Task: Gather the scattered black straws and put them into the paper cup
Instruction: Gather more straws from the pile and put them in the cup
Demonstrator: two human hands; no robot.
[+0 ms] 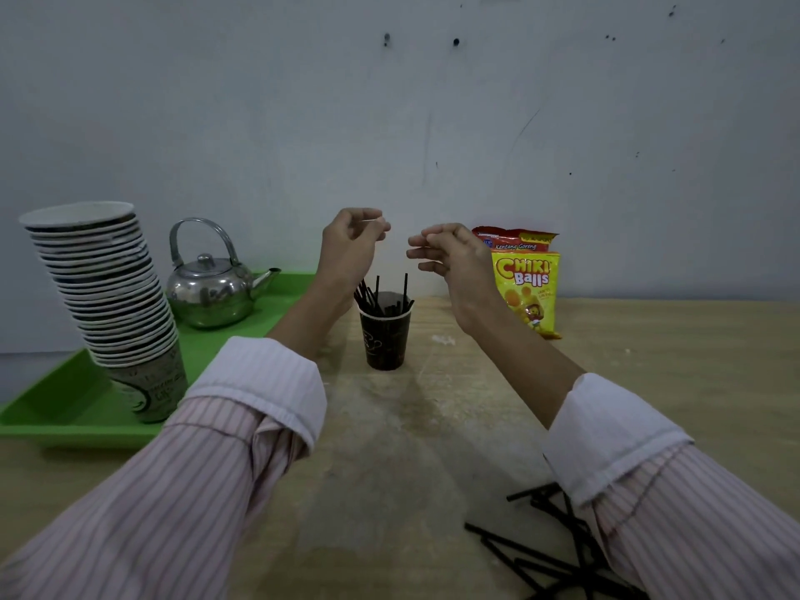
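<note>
Close to the near edge of the table, toward its right corner, loose black straws lie crisscrossed, partly under the right sleeve. Farther in, around the table's middle, the dark paper cup stands upright with a bunch of straws leaning inside it. Above the cup both hands hang in the air, the left hand and right hand with fingers loosely curled, holding nothing. A green tray occupies the left edge; snack bags stand at the far edge.
</note>
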